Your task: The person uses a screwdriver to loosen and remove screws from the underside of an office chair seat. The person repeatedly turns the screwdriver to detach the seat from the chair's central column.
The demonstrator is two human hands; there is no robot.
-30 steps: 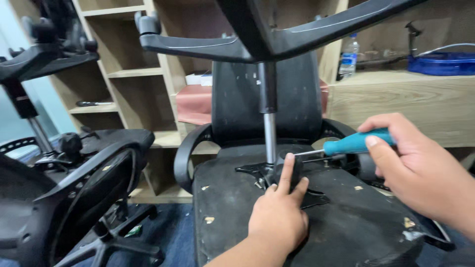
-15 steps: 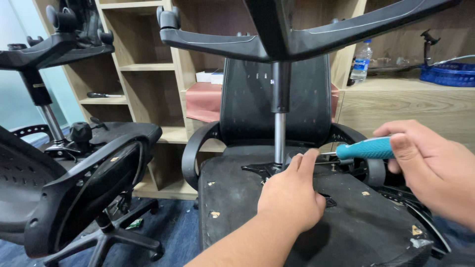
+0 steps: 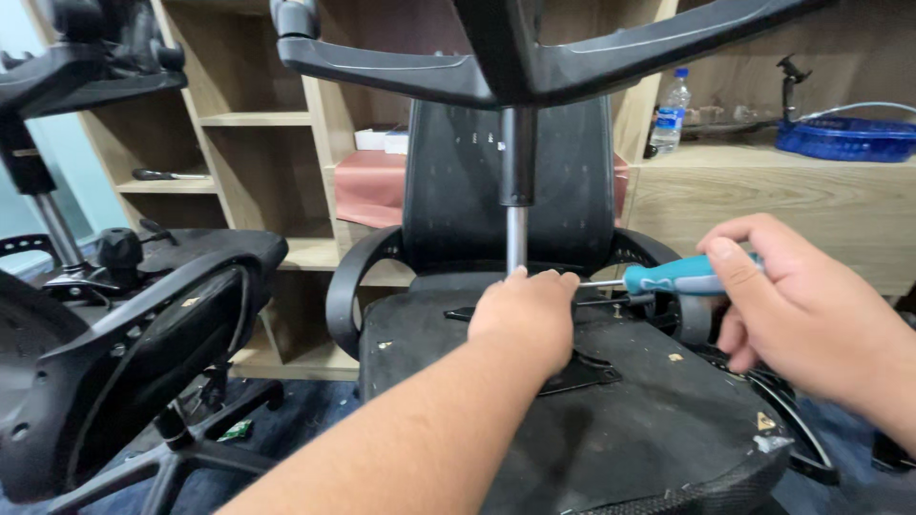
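The right hand is wrapping its fingers closed around the smooth teal plastic handle of a screwdriver, whose thin metal shaft is running sideways toward the left hand. That left hand is lying palm down, fingers curled over the flat black metal plate at the foot of the shiny steel post; whether it is pinching anything underneath is hidden, so I cannot tell. The screwdriver tip is disappearing just behind the left fingertips, close to the post. Below both hands, the upturned chair seat is showing a rough, dusty black underside flecked with pale crumbs. Above the grip, the moulded black plastic chair legs are spreading out from the post. Far beyond the right hand, a clear plastic bottle is standing on a wooden counter, and a blue tray is sitting there too, its contents not discernible.
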